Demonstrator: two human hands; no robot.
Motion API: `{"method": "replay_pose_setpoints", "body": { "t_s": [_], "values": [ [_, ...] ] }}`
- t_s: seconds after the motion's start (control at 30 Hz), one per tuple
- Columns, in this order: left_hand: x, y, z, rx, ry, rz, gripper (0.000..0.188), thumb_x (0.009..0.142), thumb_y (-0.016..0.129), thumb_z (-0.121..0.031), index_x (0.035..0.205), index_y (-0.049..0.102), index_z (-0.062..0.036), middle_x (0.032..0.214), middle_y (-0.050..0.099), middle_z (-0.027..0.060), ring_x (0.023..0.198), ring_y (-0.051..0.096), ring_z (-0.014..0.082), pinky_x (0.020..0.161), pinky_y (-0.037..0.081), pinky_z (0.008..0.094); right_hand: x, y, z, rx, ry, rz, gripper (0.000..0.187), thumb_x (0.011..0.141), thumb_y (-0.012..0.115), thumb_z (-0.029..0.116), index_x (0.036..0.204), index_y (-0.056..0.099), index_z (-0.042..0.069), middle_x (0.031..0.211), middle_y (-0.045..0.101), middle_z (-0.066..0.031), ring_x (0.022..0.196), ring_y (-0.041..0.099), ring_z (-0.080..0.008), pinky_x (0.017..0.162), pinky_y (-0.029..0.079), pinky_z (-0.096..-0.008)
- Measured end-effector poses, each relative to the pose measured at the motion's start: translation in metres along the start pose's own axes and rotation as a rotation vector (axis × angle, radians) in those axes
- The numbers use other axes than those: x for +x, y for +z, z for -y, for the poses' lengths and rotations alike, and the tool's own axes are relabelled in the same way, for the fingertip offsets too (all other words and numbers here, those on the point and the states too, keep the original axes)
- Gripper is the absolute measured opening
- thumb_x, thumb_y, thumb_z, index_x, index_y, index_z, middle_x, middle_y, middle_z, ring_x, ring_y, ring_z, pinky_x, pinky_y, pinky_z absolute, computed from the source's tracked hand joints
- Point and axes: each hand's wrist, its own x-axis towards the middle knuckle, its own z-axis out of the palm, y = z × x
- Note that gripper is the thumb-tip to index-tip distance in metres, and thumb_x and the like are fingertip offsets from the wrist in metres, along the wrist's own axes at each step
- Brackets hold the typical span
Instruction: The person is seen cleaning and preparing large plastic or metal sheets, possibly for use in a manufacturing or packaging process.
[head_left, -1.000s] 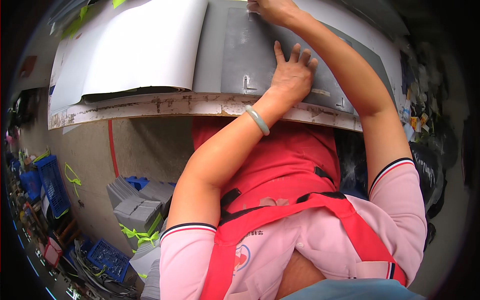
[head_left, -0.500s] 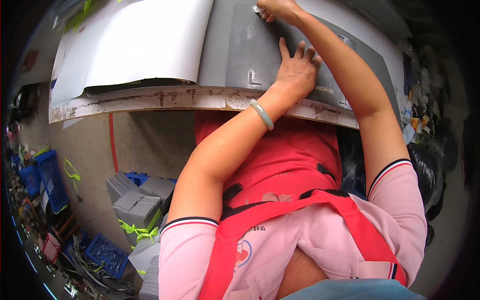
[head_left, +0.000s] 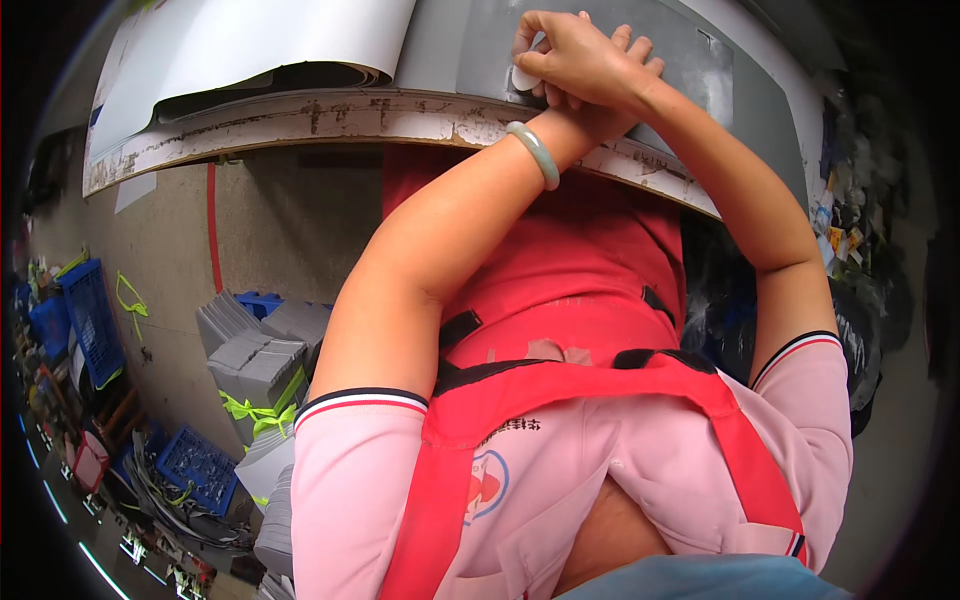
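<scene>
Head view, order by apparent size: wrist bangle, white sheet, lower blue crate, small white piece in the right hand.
Largest to smallest:
1. White sheet, cut off by the frame
2. Lower blue crate
3. Wrist bangle
4. Small white piece in the right hand, partly covered

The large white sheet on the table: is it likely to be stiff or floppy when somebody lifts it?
The white sheet will probably bend easily but keep some spring: its front edge bows in a smooth curve above the table. It seems rather light for its size, as that edge looks thin. Its smooth-looking surface may be slightly slippery.
</scene>
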Motion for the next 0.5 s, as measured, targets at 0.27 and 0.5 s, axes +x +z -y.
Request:
{"method": "replay_pose_setpoints", "body": {
  "t_s": [0.27, 0.5],
  "values": [
    [-0.006, 0.018, 0.003, 0.094, -0.026, -0.188, 0.031, 0.095, 0.050, -0.041, 0.112, 0.060, -0.0173, 0.122, 0.057, 0.0079, 0.121, 0.052, 0.0284, 0.109, 0.032, 0.0690, 0.004, 0.010, -0.015, -0.058, -0.185, 0.037, 0.022, 0.096, 0.069, 0.026, 0.108, 0.069, 0.008, 0.084, 0.071, -0.0062, 0.069, 0.066, -0.0205, 0.072, 0.054, -0.0333],
    [-0.005, 0.015, 0.001, 0.213, -0.044, -0.014, 0.040, 0.094, 0.057, -0.044, 0.128, 0.062, -0.0227, 0.136, 0.056, 0.0074, 0.135, 0.047, 0.0293, 0.110, 0.028, 0.0741, -0.019, 0.020, -0.014, -0.301, -0.455, -0.220, 0.022, 0.096, 0.070, 0.029, 0.106, 0.072, 0.009, 0.090, 0.074, -0.0052, 0.084, 0.069, -0.0220, 0.089, 0.052, -0.0350]
  ]
}}
